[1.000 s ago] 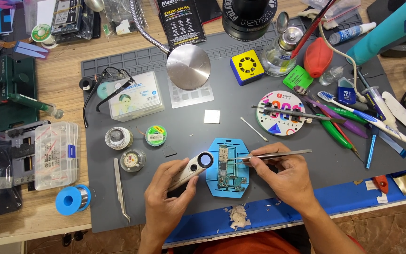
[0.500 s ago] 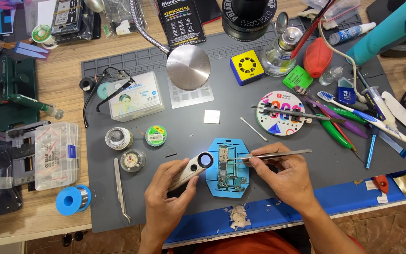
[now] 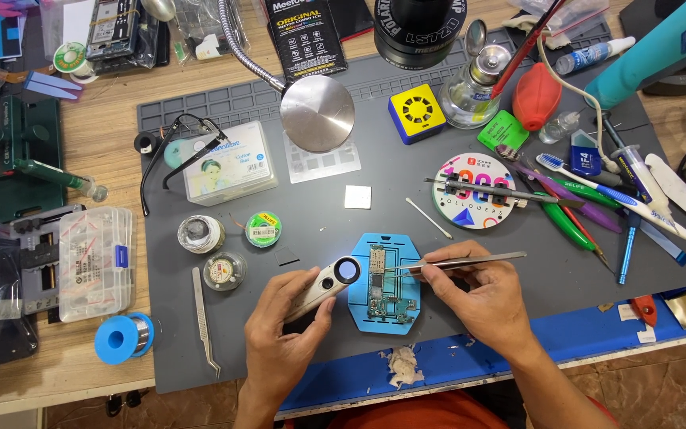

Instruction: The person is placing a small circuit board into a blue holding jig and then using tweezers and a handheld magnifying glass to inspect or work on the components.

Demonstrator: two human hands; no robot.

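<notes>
Both hands, the left hand (image 3: 279,338) and right hand (image 3: 486,298), are bare, with no sleeves; maybe orange clothes below.

A wooden worktop (image 3: 113,119) carries a grey mat (image 3: 406,199) over its middle. On the mat lie a blue board holder (image 3: 383,314), solder tins (image 3: 200,234), spare tweezers (image 3: 204,322), a cotton-bud box (image 3: 228,163) and a yellow cube (image 3: 417,113). A blue solder spool (image 3: 125,338) sits on the wood beside a clear parts box (image 3: 93,262).

A circuit board (image 3: 378,280) lies in a holder (image 3: 384,284) at the near middle of the mat (image 3: 406,183) on the desk (image 3: 109,119). A loupe (image 3: 329,283) sits just left of it, and tweezers (image 3: 462,260) reach its top from the right. Spare tweezers (image 3: 202,322) and a solder spool (image 3: 125,337) lie farther left, with a round lamp head (image 3: 317,114) behind.
</notes>
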